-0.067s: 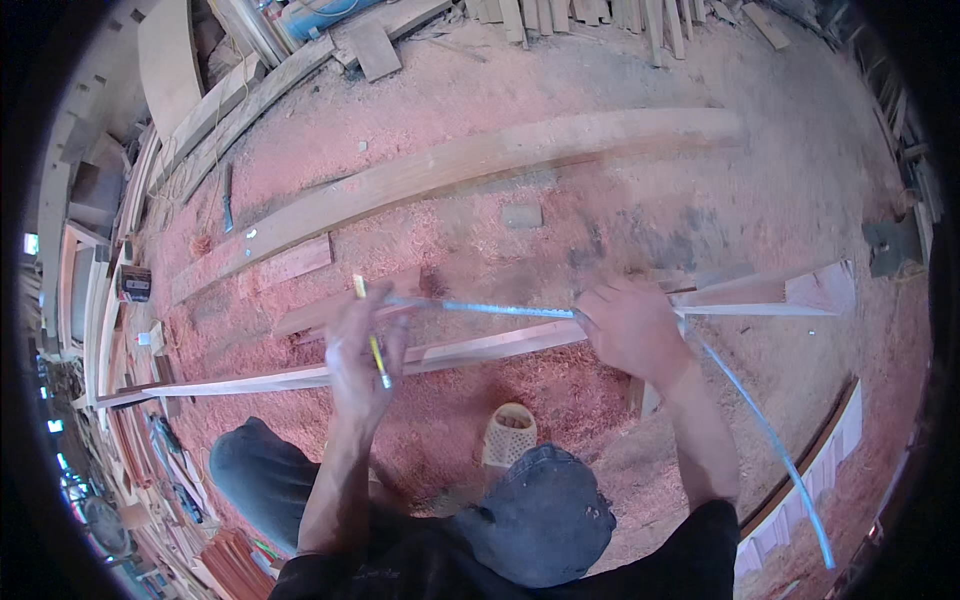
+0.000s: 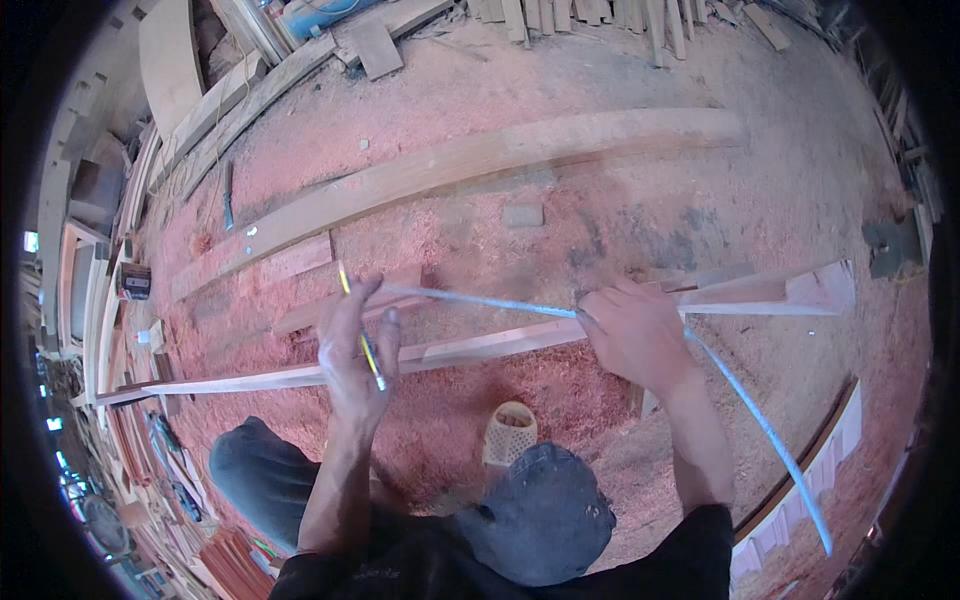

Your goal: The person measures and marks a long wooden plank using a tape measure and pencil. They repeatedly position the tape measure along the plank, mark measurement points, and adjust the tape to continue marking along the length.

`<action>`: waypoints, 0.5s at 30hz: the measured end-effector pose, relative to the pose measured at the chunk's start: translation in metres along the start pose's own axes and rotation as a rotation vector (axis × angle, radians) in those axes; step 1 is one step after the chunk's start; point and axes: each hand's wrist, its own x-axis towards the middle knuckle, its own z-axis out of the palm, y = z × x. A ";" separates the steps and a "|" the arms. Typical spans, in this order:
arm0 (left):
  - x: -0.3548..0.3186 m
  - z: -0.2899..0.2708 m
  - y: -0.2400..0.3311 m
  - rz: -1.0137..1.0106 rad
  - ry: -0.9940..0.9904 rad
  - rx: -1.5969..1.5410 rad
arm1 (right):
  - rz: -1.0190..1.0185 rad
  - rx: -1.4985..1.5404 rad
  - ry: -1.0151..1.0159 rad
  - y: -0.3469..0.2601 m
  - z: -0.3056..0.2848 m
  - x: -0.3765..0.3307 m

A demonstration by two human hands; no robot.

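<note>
My left hand (image 2: 352,350) is closed around a yellow and dark pencil (image 2: 367,352), which slants across the palm. At its fingertips is one end of a light blue measuring tape (image 2: 480,300). Farther along, my right hand (image 2: 635,330) pinches the same tape, whose loose length runs on past the hand toward the lower right. Both hands are above a long, narrow pale wooden beam (image 2: 490,347) lying crosswise in front of me. The fingers of my right hand hide part of the beam and tape.
Beyond the beam a long plank (image 2: 450,165) lies on the floor, with a small block (image 2: 522,215) nearer to me. Reddish sawdust covers much of the ground. Stacked timber (image 2: 205,110) lines the left, and a slatted wooden piece (image 2: 800,490) lies at lower right.
My left hand has shifted slightly left with the pencil and the tape end. The tape between my hands slants more, and its loose end has risen slightly. My right hand has barely moved.
</note>
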 end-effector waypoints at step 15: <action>-0.003 0.012 0.030 -0.239 -0.224 -0.609 | 0.760 0.315 0.001 -0.071 0.002 -0.119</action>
